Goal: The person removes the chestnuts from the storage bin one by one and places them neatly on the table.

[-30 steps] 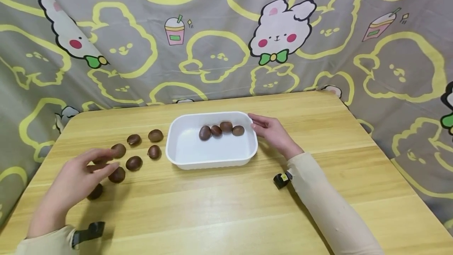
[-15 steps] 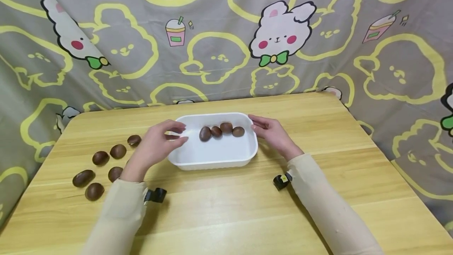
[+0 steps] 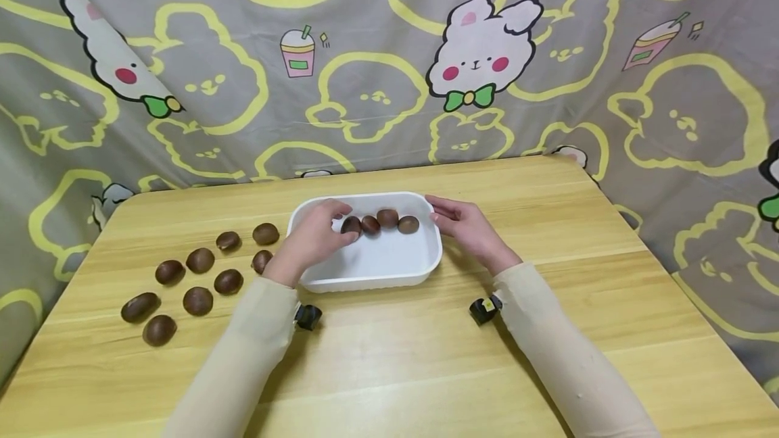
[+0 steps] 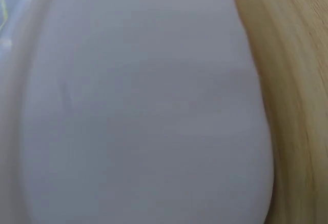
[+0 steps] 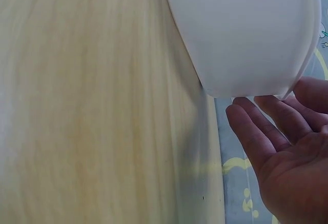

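A white plastic tray [image 3: 371,282] stands on the table with several brown chestnuts [image 3: 387,218] in a row inside it. My left hand [image 3: 313,238] reaches over the tray's left end, thumb and fingers spread on either side of the leftmost chestnut [image 3: 351,225]. Contact with that chestnut cannot be made out. At the right end my right hand [image 3: 467,230] touches the rim and outer wall with its thumb and extended fingertips. The right wrist view shows that hand [image 5: 289,157] against the tray end [image 5: 246,39]. Only the tray's wall [image 4: 148,106] and table appear in the left wrist view.
Several more chestnuts [image 3: 197,301] lie in loose rows on the wooden table [image 3: 389,363] left of the tray, one partly behind the left wrist. A grey patterned curtain [image 3: 377,39] hangs along the table's back and sides.
My left hand has moved right from the loose chestnuts, across the tray's left rim, to the leftmost chestnut inside. The right hand and the tray have stayed in place.
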`<state>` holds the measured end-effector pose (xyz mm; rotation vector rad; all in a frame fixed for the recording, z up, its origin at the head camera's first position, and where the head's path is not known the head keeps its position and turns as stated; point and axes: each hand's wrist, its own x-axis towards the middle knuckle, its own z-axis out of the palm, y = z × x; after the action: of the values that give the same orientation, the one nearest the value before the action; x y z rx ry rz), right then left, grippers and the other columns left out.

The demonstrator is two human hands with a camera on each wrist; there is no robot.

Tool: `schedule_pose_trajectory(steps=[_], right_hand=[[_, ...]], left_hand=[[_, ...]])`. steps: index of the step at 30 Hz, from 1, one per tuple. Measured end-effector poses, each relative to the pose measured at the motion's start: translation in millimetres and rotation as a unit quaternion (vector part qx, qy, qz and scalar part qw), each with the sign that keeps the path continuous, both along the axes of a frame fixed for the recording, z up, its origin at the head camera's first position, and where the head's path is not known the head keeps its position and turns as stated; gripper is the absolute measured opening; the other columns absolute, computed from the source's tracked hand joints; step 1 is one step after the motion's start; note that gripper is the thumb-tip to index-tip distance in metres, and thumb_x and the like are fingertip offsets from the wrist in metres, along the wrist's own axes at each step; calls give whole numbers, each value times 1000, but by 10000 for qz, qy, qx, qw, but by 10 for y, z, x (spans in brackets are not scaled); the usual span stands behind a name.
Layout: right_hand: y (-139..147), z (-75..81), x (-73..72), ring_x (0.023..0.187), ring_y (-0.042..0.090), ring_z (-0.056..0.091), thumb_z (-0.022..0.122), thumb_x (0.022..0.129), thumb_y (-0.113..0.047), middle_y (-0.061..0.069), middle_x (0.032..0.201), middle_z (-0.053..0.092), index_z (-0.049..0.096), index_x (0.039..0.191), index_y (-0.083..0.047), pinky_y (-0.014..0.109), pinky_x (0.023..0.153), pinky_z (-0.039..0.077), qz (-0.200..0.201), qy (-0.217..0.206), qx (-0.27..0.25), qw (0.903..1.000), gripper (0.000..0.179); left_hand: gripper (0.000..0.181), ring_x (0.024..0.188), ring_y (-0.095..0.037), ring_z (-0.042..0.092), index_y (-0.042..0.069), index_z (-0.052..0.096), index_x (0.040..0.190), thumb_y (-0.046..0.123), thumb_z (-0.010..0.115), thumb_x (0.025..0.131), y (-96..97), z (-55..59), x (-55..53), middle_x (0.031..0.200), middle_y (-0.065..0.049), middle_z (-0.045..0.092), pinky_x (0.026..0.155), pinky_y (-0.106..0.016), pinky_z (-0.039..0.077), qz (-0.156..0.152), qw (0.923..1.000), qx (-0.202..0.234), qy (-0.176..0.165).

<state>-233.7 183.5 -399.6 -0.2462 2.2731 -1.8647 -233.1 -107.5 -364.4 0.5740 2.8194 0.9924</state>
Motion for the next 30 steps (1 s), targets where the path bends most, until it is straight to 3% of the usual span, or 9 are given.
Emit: schedule_pose_trajectory(steps=[7,14,21,26,30], right_hand=[[8,-6,-10,126,28,52,56,101,-10,19,140,51,46,144,-1,32,94,48,13,-21,12,10000,45],[5,-4,-2,125,29,52,56,101,-10,18,140,51,47,144,-1,33,94,49,-10,-17,-11,10000,44],[-17,-5,4,125,27,53,56,101,-11,17,139,53,47,144,-2,31,94,48,3,-42,1,10000,45],[-14,-3,3,125,28,53,56,101,-10,19,138,53,46,144,-1,32,94,48,0,34,-7,10000,45],[-7,0,5,125,29,53,56,101,-10,20,138,53,47,144,-1,32,94,48,-22,24,-19,10000,45]], left_hand=[[49,124,-38,49,-10,56,127,9,74,86,103,-79,-91,131,-25,54,105,-45,37,-4,9987,-483,-168],[34,103,-30,54,-5,65,114,5,75,83,127,-140,-94,117,-17,54,96,-42,43,-117,9969,-769,68],[37,100,-27,53,-2,64,117,2,76,82,107,-212,-65,114,-15,51,94,-40,44,-3,9956,-929,86],[32,93,-27,53,-1,66,110,0,76,80,99,-204,-71,105,-13,53,89,-39,46,-44,9958,-900,150],[35,96,-28,55,-3,66,114,3,77,81,68,-147,-62,105,-14,55,92,-41,45,-128,9949,-989,117]])
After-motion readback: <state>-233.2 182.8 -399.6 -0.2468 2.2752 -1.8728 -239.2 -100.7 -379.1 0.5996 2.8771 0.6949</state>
